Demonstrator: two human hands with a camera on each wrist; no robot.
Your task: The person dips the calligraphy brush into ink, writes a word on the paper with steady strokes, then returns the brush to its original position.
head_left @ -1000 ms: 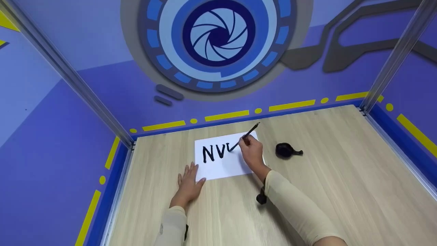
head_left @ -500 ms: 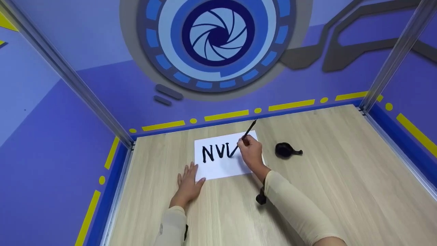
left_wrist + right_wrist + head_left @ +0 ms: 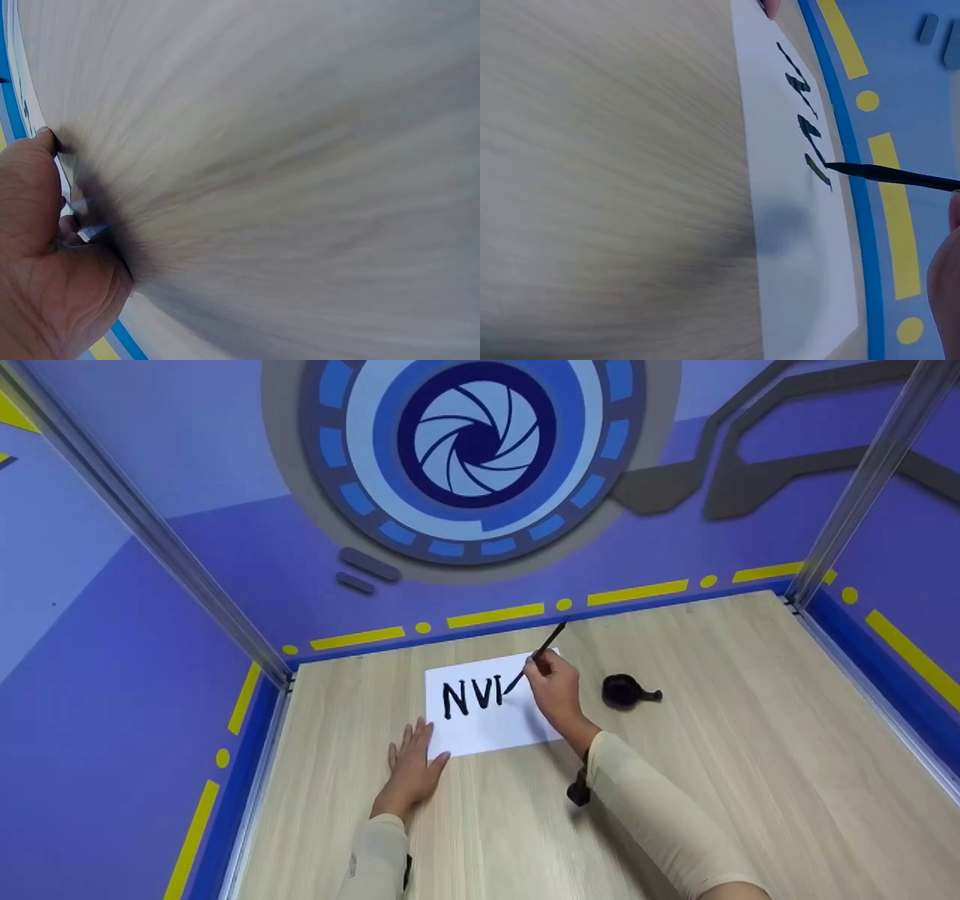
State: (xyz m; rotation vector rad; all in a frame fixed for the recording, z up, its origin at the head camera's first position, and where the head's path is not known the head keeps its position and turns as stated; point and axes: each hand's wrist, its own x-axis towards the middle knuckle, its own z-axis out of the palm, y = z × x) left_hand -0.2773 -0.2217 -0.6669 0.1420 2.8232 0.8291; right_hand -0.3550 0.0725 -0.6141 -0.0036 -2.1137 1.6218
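Gap between right hand (image 3: 556,688) and dish (image 3: 621,691)

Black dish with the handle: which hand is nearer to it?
Right. The right hand, holding a brush, is left of the black dish in the head view; the left hand is farther away, at the lower left corner of the paper.

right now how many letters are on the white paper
3: N leftmost, V next, then an upright I-shaped stroke near the tip of the brush. No others show.
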